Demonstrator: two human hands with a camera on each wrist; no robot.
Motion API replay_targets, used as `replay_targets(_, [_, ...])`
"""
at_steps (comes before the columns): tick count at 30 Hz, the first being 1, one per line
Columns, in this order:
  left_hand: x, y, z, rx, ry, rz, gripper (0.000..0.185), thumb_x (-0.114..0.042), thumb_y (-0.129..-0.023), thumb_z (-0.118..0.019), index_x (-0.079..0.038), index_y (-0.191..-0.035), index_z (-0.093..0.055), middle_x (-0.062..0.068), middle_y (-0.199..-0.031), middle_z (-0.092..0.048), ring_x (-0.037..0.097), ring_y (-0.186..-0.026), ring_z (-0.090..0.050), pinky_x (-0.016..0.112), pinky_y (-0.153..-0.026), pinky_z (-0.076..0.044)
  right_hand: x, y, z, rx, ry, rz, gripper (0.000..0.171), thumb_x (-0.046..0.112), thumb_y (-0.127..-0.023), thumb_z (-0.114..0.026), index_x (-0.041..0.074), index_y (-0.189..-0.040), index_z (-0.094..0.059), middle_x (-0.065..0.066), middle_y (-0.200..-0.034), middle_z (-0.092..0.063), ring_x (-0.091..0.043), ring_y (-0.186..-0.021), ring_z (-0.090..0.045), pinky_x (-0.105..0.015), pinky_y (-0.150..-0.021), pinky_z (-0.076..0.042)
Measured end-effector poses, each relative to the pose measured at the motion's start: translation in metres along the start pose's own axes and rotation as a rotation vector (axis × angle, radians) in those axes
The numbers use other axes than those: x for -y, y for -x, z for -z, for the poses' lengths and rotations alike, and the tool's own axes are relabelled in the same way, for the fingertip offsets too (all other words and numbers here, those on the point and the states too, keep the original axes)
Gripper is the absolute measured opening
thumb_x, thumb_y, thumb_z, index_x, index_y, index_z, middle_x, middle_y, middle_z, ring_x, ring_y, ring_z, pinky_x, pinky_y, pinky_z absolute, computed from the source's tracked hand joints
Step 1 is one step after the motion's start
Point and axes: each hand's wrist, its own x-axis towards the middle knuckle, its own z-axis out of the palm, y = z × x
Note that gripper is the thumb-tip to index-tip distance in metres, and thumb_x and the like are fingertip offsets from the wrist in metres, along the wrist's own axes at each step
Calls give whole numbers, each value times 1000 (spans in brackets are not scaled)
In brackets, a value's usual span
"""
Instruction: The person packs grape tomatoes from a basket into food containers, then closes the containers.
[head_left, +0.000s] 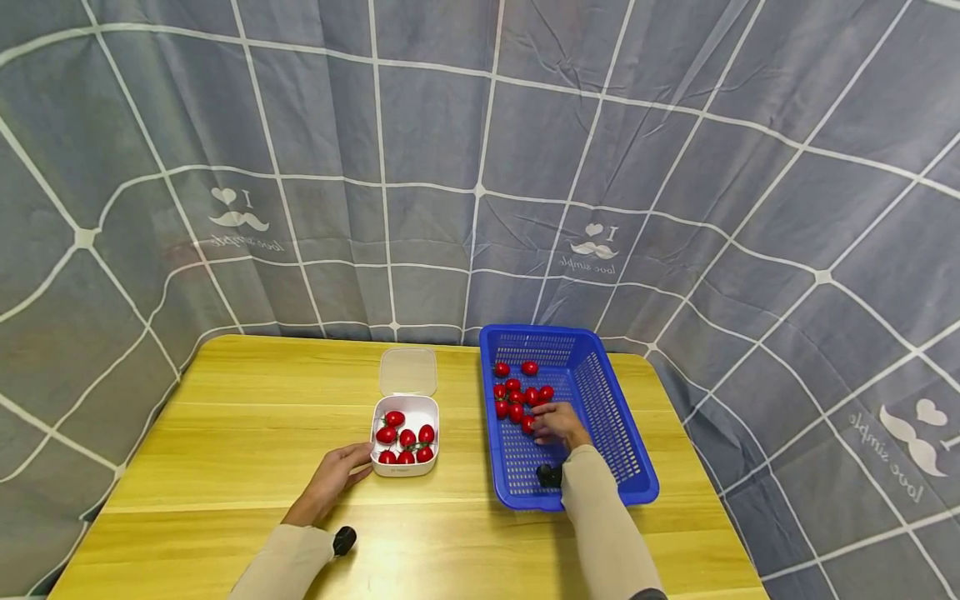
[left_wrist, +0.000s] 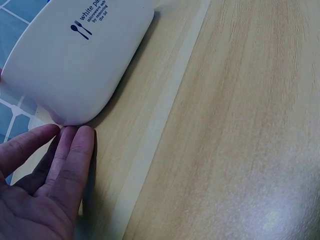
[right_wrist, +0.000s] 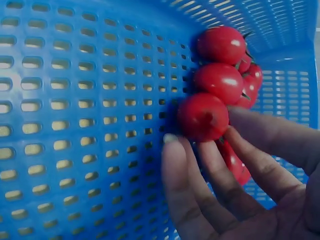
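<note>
A white lunch box [head_left: 401, 470] with its clear lid [head_left: 408, 372] folded back holds several red cherry tomatoes [head_left: 407, 437]. My left hand [head_left: 339, 473] rests at the box's left side, fingers fairly straight and fingertips at its lower corner, as the left wrist view shows. Over on the right, my right hand [head_left: 558, 423] reaches down into a blue basket [head_left: 615, 417]. In the right wrist view, its spread fingertips [right_wrist: 172, 142] lie beside and below the nearest cherry tomato [right_wrist: 202, 117]. More cherry tomatoes [right_wrist: 220, 45] cluster behind that one.
The wooden table [head_left: 247, 417] carries both containers, with the basket's rim standing well above its floor. A grey curtain [head_left: 435, 217] with white grid lines hangs behind the table and around its sides. Black wrist cameras [head_left: 345, 541] sit on both forearms.
</note>
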Motion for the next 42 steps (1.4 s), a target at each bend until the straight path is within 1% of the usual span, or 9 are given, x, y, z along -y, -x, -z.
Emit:
replay_targets(4, [1,0,0,0,1,1,57,-27,-102,-49,20,-134,-40,34,-139,-42,38,-126,-47,36,-101,-49,1,1,-4,40,-9,-34,37,-10,-80,-63,-13,-117,-57,-13,-85,-64,-20,-64,-63,-36,-64,-62])
replay_targets(7, [1,0,0,11,-1,-1,57,-26,-102,-48,20,-134,-39,35,-139,-40,40,-126,-46,37,-102,-48,2,0,-8,43,-22,-46,38,-11,-78,-67,-13,-115,-57,-13,-85,-62,-20,-62,-63,-35,-64,-62])
replay_targets(11, [0,0,-1,8,-2,3,57,-27,-102,-49,19,-134,-39,35,-139,-41,40,-126,-46,37,-102,-48,1,-2,-13,44,-38,-53,33,-13,-76,-70,-11,-106,-56,-10,-79,-60,-17,-58,-61,-31,-60,-62])
replay_targets(17, [1,-1,-2,-3,2,21,60,-30,-101,-51,18,-135,-40,33,-139,-41,39,-127,-45,35,-101,-49,-1,-2,-17,34,-4,-37,26,-18,-73,-70,-7,-91,-55,-6,-68,-57,-14,-51,-58,-26,-53,-60])
replay_targets(24, [0,-2,-3,0,-1,17,58,-29,-102,-50,18,-135,-40,34,-140,-41,39,-127,-45,35,-101,-49,-3,-5,-15,28,-45,-26,25,-20,-72,-69,-5,-85,-54,-8,-69,-58,-15,-54,-59,-28,-55,-60])
replay_targets(28, [0,-1,-2,3,-6,14,58,-28,-102,-49,18,-135,-39,34,-140,-40,40,-127,-45,35,-101,-49,0,-5,-13,28,-92,-21,26,-20,-73,-68,-5,-86,-52,-8,-70,-59,-16,-56,-61,-29,-56,-61])
replay_targets(31, [-1,-1,-2,2,0,9,58,-27,-102,-49,19,-135,-38,34,-140,-39,40,-128,-44,36,-101,-48,5,-2,-11,36,-104,10,25,-19,-75,-67,-8,-91,-52,-8,-70,-62,-15,-57,-63,-30,-58,-62])
replay_targets(39, [-2,0,-2,8,1,12,56,-25,-103,-47,20,-135,-38,35,-141,-39,41,-128,-44,38,-103,-47,19,6,-8,21,-93,78,31,-14,-75,-71,-14,-102,-55,-13,-79,-61,-17,-61,-65,-35,-64,-62])
replay_targets(42, [-2,1,-1,6,-1,10,53,-23,-104,-45,20,-134,-39,35,-141,-38,41,-129,-42,39,-103,-47,26,11,-9,37,-100,114,34,-13,-76,-71,-16,-106,-55,-13,-80,-63,-19,-65,-66,-40,-71,-62])
